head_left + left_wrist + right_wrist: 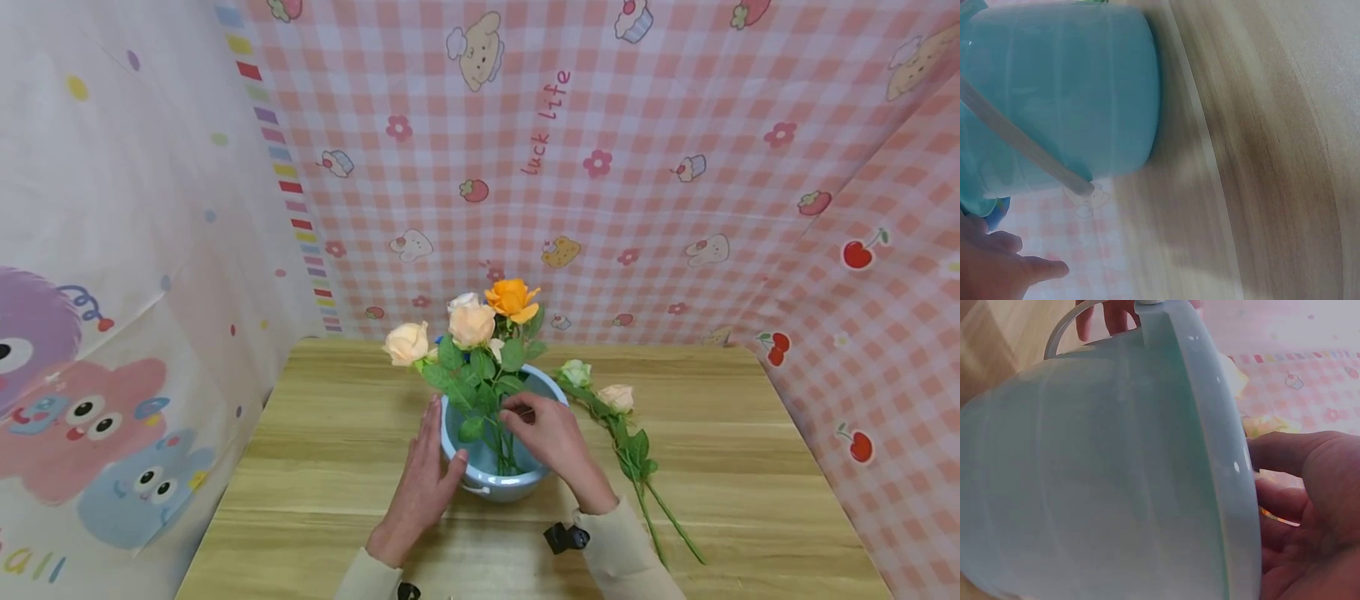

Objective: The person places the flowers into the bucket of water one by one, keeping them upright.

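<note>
Cartoon cloths [645, 217] make this table [322, 450] a booth

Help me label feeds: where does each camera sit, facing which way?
On the head: faces forward and down; left hand and right hand show at a light-blue round bucket.
On the left wrist: faces the bucket's side and wood-grain table; left hand shows.
On the right wrist: faces the bucket's side; both hands show.
Both wrist views share the bucket.

Right wrist view: right grip [1316, 509] cut by right edge, its fingertips hidden behind bucket [1097, 475]. Left wrist view: bucket cropped upper left. Head view: blue patch [438, 340] among roses [471, 325] (too small to identify); sleeves [630, 554] cut at bottom.
</note>
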Tool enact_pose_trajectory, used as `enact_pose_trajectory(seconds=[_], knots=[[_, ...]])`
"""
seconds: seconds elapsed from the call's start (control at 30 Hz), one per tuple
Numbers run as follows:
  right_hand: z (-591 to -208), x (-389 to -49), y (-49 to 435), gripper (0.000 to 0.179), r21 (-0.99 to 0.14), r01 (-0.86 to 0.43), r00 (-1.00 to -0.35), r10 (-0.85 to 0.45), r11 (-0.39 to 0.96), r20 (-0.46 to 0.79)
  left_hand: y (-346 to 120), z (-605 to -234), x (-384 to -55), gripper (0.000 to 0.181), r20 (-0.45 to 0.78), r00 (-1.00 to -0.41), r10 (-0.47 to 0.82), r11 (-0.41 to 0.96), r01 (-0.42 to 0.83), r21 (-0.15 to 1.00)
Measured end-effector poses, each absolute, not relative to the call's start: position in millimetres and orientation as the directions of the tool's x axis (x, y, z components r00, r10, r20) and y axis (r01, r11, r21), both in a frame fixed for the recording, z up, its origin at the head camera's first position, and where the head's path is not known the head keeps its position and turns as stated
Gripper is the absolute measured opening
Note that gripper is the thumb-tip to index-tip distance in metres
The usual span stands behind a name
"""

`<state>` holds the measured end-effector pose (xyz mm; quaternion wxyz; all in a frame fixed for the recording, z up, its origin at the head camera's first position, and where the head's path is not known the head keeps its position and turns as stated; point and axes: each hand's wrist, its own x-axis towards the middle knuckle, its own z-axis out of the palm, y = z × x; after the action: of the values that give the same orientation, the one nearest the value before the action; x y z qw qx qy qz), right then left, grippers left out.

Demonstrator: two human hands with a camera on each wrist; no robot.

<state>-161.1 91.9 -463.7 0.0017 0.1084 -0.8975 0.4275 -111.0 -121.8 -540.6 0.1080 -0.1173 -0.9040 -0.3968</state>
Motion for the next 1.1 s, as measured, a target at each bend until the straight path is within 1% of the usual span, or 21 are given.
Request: enact_pose_trajectory(seconds=[0.23, 0.33, 0.43, 0.53, 0.7, 0.87, 1.1], knots=[[-467, -150, 108, 0.020, -0.862, -0.221, -0.974, -0.146, 0.456, 0.172, -122, -539, -110, 0.081, 0.292, -0.948, 0.126, 0.654, 0.301, 0.694], [-467, -146, 116, 0.022, -0.888, -0.221, -0.975, -0.100, 0.404, 0.197, -123, -539, -110, 0.081, 0.291, -0.949, 0.126, 0.659, 0.299, 0.690], [-467, -142, 124, 0.020, -0.904, -0.204, -0.978, -0.035, 0.375, 0.206, -123, -539, -111, 0.081, 0.292, -0.948, 0.126, 0.661, 0.300, 0.688], [-466, -139, 135, 0.019, -0.924, -0.182, -0.980, 0.016, 0.336, 0.199, -122, -539, -111, 0.081, 0.296, -0.946, 0.129, 0.660, 0.305, 0.687], [-468, -134, 153, 0.021, -0.953, -0.160, -0.981, 0.064, 0.258, 0.182, -122, -540, -111, 0.081, 0.304, -0.944, 0.132, 0.656, 0.313, 0.686], [-478, -132, 173, 0.023, -0.960, -0.165, -0.977, 0.095, 0.225, 0.190, -122, -542, -111, 0.081, 0.305, -0.943, 0.131, 0.657, 0.313, 0.686], [-490, -128, 200, 0.028, -0.974, -0.110, -0.979, 0.147, 0.196, 0.140, -122, -541, -111, 0.081, 0.304, -0.943, 0.134, 0.655, 0.314, 0.687]])
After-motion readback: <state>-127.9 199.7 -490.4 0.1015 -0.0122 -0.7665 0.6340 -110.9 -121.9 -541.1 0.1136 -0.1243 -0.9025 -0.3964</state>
